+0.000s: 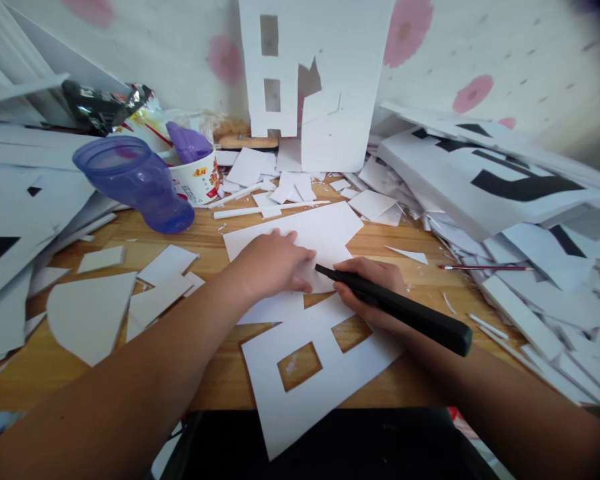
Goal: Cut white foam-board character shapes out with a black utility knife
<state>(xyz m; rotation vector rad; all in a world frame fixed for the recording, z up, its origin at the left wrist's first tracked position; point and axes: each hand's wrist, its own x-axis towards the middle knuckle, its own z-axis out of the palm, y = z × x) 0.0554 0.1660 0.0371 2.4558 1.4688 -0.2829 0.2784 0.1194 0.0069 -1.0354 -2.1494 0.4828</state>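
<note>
My left hand [275, 262] lies with its fingers spread on a white board [325, 230] on the wooden table. In my right hand [373, 283] is a long black tool [405, 308], its thin tip touching or just above the board, right of my left thumb. Whether that tip is a blade is too small to tell. Nearer the table's front edge, a white board with rectangular openings [300, 413] lies partly under my right hand and sticks out past the edge.
White offcuts [93, 313] lie at the left. A purple translucent cup [140, 183] and a paper tub [200, 180] stand behind them. A large cut board [340, 100] stands upright at the back. Piled boards [480, 180] and a thin brush [485, 268] are at the right.
</note>
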